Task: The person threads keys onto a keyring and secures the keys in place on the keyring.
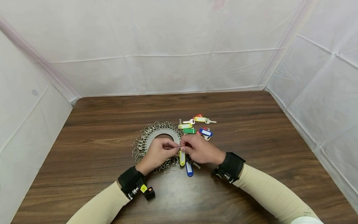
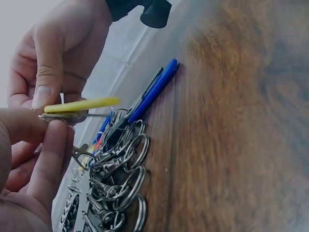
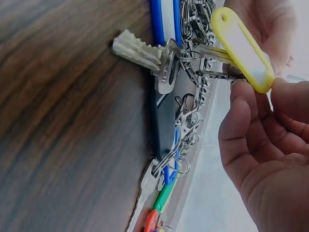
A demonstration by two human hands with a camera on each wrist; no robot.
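Note:
My two hands meet over the near edge of a grey metal disc [image 1: 154, 137] ringed with several snap clasps [image 2: 116, 183]. The right hand [image 1: 184, 148] pinches the end of a yellow key tag [image 1: 182, 158], which hangs just above the table. Its curled fingers [image 3: 256, 145] close on the yellow key tag [image 3: 241, 48]. The left hand [image 1: 174, 150] pinches a small metal clasp at that tag's end, between thumb and forefinger [image 2: 50, 150]. A blue key tag [image 1: 189, 169] with a silver key [image 3: 145, 53] lies flat under the hands.
Beyond the right hand lies a small pile of tagged keys [image 1: 199, 126] in yellow, green, blue and red. The brown wooden table [image 1: 251, 130] is enclosed by white sheeting at the back and on both sides. Black wrist straps sit on both arms.

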